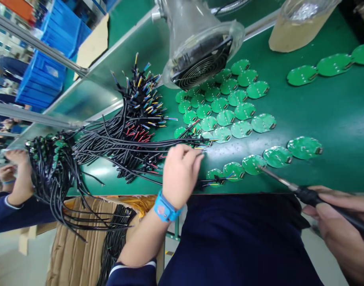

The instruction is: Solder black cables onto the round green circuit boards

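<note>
My right hand point(333, 210) is closed round the black handle of a soldering iron point(309, 194). The iron's tip points left, close to a round green circuit board point(253, 164) in the front row; whether it touches the board I cannot tell. Over the black cables my left hand point(182, 167) has thumb and fingers pinched together near a cable end with bare coloured wires point(199, 148). A blue wrist strap point(166, 208) circles that wrist. Another cable end point(217, 180) with coloured wires lies across the boards at the left of the front row.
A big bundle of black cables point(119, 139) covers the left of the green bench. Several rows of boards point(241, 129) lie under a fume extractor point(199, 59). Another person's hand point(18, 157) is at the far left, beside more cables. A cardboard box point(80, 238) stands below the bench.
</note>
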Motion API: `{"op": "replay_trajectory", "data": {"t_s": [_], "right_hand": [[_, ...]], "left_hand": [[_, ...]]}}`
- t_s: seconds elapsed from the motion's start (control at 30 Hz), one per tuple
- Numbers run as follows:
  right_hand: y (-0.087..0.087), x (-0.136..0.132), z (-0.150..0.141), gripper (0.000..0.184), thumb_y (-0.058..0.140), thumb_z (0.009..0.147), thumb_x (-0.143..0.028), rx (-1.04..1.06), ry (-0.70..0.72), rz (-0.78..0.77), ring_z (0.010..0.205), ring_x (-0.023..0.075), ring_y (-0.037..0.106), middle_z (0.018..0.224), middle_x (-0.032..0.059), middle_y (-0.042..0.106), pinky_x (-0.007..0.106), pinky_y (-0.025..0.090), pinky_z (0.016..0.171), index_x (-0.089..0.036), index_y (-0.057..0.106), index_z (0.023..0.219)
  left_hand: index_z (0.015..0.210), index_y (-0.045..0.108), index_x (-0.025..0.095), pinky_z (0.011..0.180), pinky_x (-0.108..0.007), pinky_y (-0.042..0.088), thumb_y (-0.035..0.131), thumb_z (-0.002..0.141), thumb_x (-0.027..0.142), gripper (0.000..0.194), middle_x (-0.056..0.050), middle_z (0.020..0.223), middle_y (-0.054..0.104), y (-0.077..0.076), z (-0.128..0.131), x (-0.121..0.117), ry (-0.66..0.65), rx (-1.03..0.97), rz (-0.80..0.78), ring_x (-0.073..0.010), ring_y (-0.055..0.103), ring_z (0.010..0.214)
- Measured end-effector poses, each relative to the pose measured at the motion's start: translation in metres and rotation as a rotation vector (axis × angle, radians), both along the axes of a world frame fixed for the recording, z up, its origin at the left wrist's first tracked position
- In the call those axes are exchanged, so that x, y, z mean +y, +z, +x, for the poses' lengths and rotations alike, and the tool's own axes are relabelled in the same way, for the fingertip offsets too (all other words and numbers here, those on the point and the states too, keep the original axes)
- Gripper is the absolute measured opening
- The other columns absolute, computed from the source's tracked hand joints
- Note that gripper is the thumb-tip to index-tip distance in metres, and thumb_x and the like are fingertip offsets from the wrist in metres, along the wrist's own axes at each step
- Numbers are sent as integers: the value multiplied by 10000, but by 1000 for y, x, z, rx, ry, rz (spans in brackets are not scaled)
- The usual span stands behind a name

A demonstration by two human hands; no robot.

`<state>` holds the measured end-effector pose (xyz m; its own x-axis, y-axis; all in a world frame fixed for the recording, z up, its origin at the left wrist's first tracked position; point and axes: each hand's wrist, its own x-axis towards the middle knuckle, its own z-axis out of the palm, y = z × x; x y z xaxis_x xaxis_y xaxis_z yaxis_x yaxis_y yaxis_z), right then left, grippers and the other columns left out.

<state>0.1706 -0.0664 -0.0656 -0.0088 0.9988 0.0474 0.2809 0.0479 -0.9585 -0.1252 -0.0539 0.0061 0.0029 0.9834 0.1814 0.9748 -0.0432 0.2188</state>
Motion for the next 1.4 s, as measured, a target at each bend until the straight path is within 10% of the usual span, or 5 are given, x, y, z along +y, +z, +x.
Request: {"op": "replay_trajectory", "data": {"t_s": [0.23,0.43,0.63,0.83,1.4], "right_hand": [[17,6,-16,166,677,671,-128,-15,-5,224,631,224,656,667,51,644,381,579,696,-225,628,796],[33,12,-15,232,622,681,-50,-13,72,348,669,185,642,645,25,618,331,573,704,-201,580,851],[27,6,-9,180,596,713,-99,-2,163,274,724,179,635,690,45,619,301,531,650,-194,604,865],[30,9,-14,287,605,687,-57,9,176,358,692,175,637,718,39,612,304,529,624,-203,581,933],[31,16,-22,238,594,705,-104,-92,243,386,596,146,599,661,-10,568,292,525,559,-221,539,904]], "left_hand": [[900,638,214,748,-372,471,602,819,225,89,-47,852,596,-7,-40,19,-238,138,118,-200,552,855],[1064,566,230,834,-312,511,580,811,81,294,-34,990,620,11,8,-2,-313,-220,189,-153,598,942],[883,579,125,722,-299,500,517,856,148,71,-68,808,602,-13,61,1,-330,-122,36,-160,555,775],[795,569,131,644,-274,473,472,870,152,124,-55,748,576,-25,62,7,-457,76,50,-153,538,697],[828,604,128,688,-285,495,544,839,147,64,-67,806,573,-27,67,5,-368,-178,11,-150,531,767]]}}
